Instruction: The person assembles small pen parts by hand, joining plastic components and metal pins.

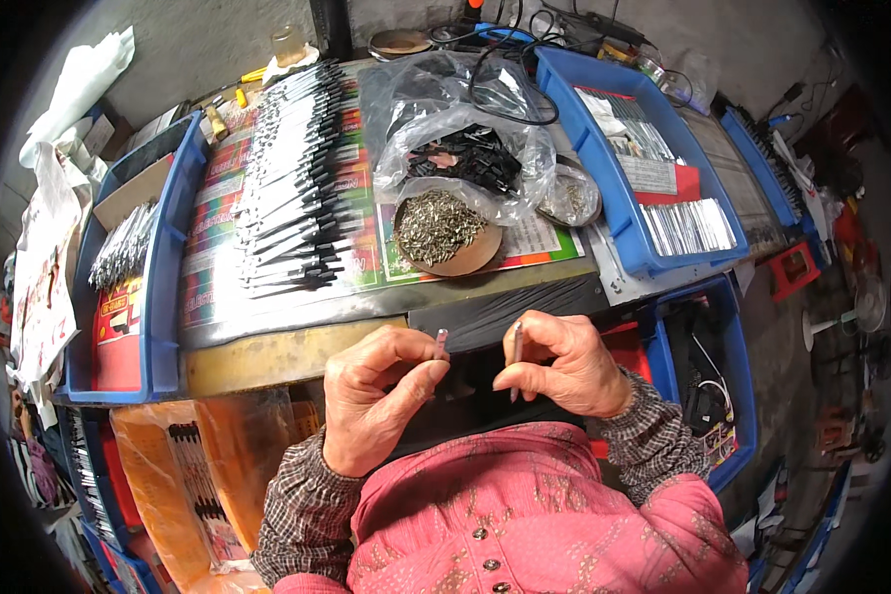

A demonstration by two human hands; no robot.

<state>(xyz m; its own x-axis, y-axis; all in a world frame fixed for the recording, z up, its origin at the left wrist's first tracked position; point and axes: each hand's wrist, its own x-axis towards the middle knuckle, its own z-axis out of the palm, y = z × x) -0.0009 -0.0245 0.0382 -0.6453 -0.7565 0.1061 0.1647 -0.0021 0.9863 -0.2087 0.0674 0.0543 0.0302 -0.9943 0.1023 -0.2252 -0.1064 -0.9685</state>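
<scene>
My left hand [384,391] pinches a short, clear pinkish tube [442,343] between thumb and forefinger, its end pointing up. A little to the right, my right hand [567,362] pinches a slim greyish stick-like piece [517,348], held upright. The two pieces are apart, in front of the table's near edge; most of each is hidden by my fingers. Beyond my hands, a round dish [475,259] carries a heap of small metal pieces [438,228]. Behind it lies an open clear plastic bag [540,158] of black plastic parts [480,158].
A long row of white-and-black pens [297,188] covers the table's left half. Blue bins with pens stand left [163,267] and right [614,223]. A lower blue bin [747,396] sits by my right elbow, and an orange plastic-wrapped pack [153,445] at my lower left.
</scene>
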